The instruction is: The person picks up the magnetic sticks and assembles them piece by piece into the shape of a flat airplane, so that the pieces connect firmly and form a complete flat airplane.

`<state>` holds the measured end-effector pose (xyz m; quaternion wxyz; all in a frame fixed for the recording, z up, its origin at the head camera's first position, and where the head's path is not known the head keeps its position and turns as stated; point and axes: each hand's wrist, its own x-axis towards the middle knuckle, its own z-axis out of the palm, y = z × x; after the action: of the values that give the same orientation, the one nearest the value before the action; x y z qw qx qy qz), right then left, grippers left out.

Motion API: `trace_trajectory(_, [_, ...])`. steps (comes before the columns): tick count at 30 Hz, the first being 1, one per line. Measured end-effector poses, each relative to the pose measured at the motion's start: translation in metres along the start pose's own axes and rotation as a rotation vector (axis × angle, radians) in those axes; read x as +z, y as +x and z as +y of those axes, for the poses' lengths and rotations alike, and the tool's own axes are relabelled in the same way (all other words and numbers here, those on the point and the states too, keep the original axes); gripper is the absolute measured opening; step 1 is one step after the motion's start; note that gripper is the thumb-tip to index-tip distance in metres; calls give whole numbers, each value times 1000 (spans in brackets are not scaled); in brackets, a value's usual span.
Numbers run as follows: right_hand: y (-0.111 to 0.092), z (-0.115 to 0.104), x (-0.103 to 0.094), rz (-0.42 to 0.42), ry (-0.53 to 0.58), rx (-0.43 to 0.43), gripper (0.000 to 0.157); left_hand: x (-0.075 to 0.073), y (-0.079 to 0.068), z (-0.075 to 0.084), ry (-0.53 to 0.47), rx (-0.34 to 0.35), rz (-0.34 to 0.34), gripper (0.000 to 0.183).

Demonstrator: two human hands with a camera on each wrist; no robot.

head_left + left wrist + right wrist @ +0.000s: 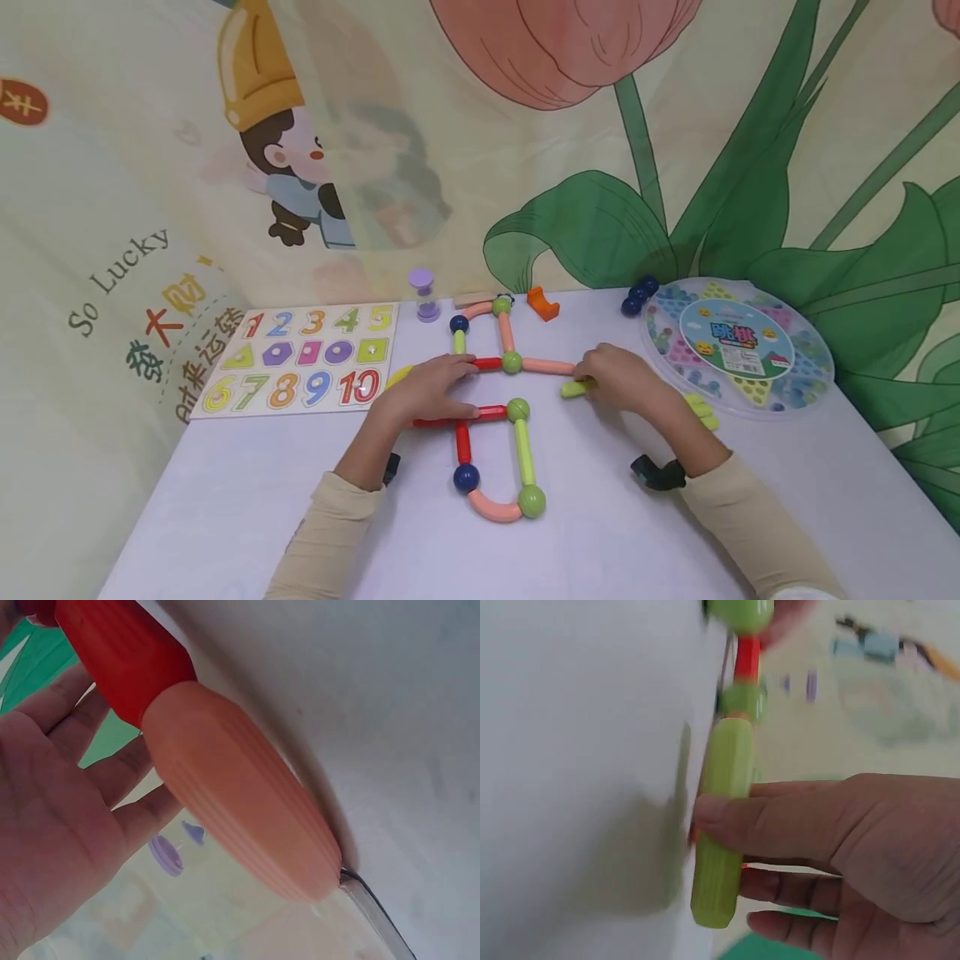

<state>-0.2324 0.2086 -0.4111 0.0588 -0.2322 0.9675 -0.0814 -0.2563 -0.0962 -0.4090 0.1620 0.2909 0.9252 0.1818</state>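
On the white table lies a figure of magnetic rods and balls: red rods, pink rods, a long green rod, green balls and dark blue balls. My left hand rests over its left middle, fingers fairly straight, fingertips beside two red rods; it hides part of the figure. In the left wrist view, the fingers extend behind a red rod and a pink rod. My right hand pinches a light green rod between thumb and fingers, near the pink rod's right end.
A number-and-shape board lies left. Along the back stand a purple hourglass and an orange curved piece. Dark blue balls and a round board-game case sit at right, with green rods near the right wrist.
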Motion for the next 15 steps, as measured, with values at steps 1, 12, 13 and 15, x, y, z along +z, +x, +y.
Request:
trace_trajectory(1, [6, -12, 2, 14, -20, -40, 21, 0, -1, 0, -3, -1, 2, 67])
trace_trajectory(12, [20, -18, -13, 40, 139, -34, 21, 2, 0, 4, 25, 15, 1, 68])
trace_trajectory(13, [22, -4, -21, 79, 153, -3, 21, 2, 0, 4, 29, 18, 2, 67])
trace_trajectory(15, [27, 26, -32, 189, 140, 89, 21, 0, 0, 6, 51, 26, 9, 65])
